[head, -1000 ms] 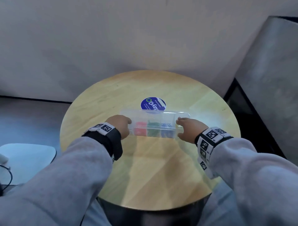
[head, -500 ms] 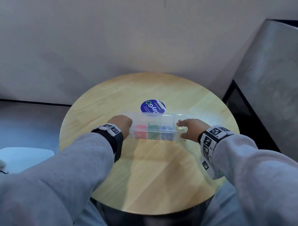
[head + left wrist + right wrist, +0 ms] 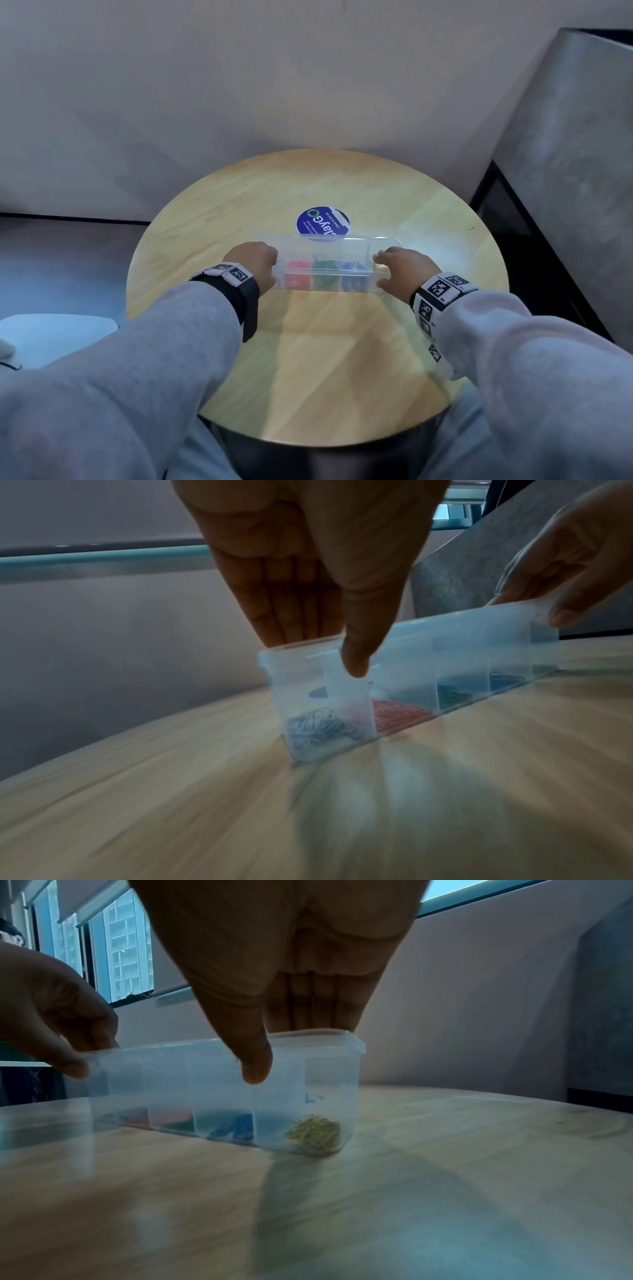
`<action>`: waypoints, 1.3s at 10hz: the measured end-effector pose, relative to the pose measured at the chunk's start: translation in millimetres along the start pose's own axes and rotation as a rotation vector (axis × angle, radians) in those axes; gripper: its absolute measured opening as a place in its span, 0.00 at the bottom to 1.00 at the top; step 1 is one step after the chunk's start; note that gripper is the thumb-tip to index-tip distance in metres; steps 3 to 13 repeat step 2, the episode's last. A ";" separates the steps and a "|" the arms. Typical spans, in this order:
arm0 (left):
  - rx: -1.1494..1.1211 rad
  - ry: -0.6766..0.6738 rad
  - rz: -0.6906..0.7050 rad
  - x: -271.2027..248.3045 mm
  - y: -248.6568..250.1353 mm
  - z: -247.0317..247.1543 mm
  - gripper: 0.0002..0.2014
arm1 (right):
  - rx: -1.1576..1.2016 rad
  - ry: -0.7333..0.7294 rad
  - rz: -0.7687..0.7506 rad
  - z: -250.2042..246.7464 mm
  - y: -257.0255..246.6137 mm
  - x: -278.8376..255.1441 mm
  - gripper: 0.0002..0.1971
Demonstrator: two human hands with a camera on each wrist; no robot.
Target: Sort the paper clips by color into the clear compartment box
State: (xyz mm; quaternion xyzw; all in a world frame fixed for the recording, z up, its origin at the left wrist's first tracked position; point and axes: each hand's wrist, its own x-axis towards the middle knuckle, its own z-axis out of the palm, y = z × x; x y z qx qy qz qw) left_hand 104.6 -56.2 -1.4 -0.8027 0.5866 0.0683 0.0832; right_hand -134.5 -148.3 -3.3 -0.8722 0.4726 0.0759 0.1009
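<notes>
The clear compartment box (image 3: pixel 329 246) stands on the round wooden table (image 3: pixel 239 192), its lid on. Its compartments hold silver clips (image 3: pixel 318 729), red clips (image 3: pixel 297 277), green clips (image 3: pixel 324 274), blue clips (image 3: pixel 354 277) and yellow clips (image 3: pixel 315 1134). My left hand (image 3: pixel 257 263) grips the box's left end, thumb (image 3: pixel 356 656) on the near wall and fingers behind. My right hand (image 3: pixel 397 270) grips the right end the same way, thumb (image 3: pixel 257 1064) on the front wall. In the left wrist view the box (image 3: pixel 411 685) seems tilted, right end higher.
A round blue sticker (image 3: pixel 322 221) lies on the table just behind the box. A grey wall runs behind the table and a dark grey panel (image 3: pixel 565 171) stands at the right. The table's near half is bare wood.
Both hands and the box have shifted slightly; the grip on both ends is unchanged. The camera view has tilted a little.
</notes>
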 end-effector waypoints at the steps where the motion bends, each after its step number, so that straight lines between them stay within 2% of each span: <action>1: -0.136 -0.051 -0.027 -3.5 -5.6 -10.5 0.22 | 0.056 -0.060 0.011 -5.8 2.5 -3.6 0.30; 2: -0.399 -0.015 -0.046 -29.2 -19.5 -18.1 0.22 | 0.223 0.050 0.052 -11.1 10.1 -19.3 0.24; 13: -0.399 -0.015 -0.046 -29.2 -19.5 -18.1 0.22 | 0.223 0.050 0.052 -11.1 10.1 -19.3 0.24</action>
